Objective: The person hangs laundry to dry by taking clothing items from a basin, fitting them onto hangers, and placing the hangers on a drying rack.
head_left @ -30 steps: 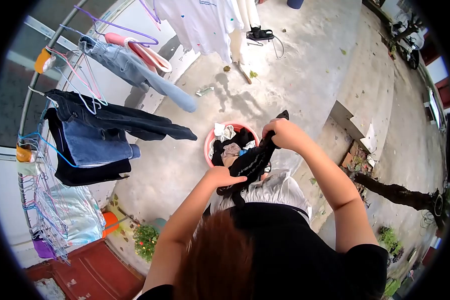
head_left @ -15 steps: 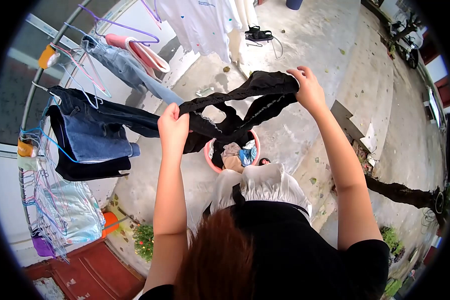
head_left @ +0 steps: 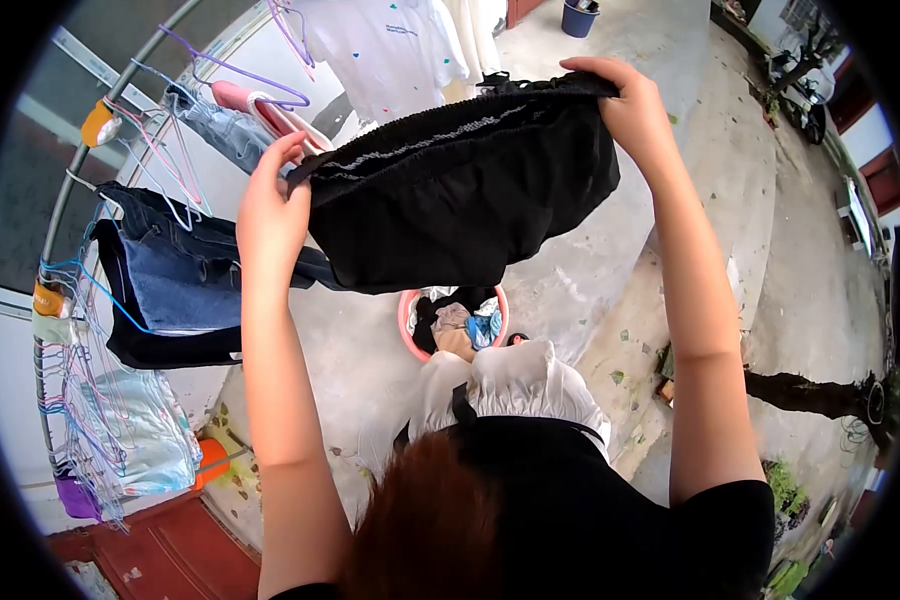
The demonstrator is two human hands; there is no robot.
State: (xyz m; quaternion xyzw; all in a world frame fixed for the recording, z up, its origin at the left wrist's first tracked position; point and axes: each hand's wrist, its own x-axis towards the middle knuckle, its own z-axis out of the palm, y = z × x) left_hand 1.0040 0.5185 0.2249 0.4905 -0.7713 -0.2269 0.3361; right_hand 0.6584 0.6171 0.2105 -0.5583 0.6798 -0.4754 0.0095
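A black garment (head_left: 460, 215) with a gathered elastic waistband hangs spread out at chest height; whether it is shorts or a skirt I cannot tell. My left hand (head_left: 275, 205) grips one end of the waistband, thumb against the fabric. At the opposite end, my right hand (head_left: 630, 105) pinches the band with its fingers over the top edge. A pale stitched line runs along the inside of the waist. Below it on the ground stands a pink basket (head_left: 404, 318) with a heap of clothes (head_left: 455, 325) in black, beige and blue.
On the left, a metal rail (head_left: 65, 195) carries jeans (head_left: 185, 275), a white T-shirt (head_left: 380, 55) and many hangers (head_left: 80, 400). An orange bucket (head_left: 212, 463) stands beneath. Farther off are a dark blue bucket (head_left: 578, 18) and a concrete step on the right.
The black garment has opened from a twisted loop into a wide, spread shape. My left hand has moved left and up, and my right hand has risen, stretching the waistband.
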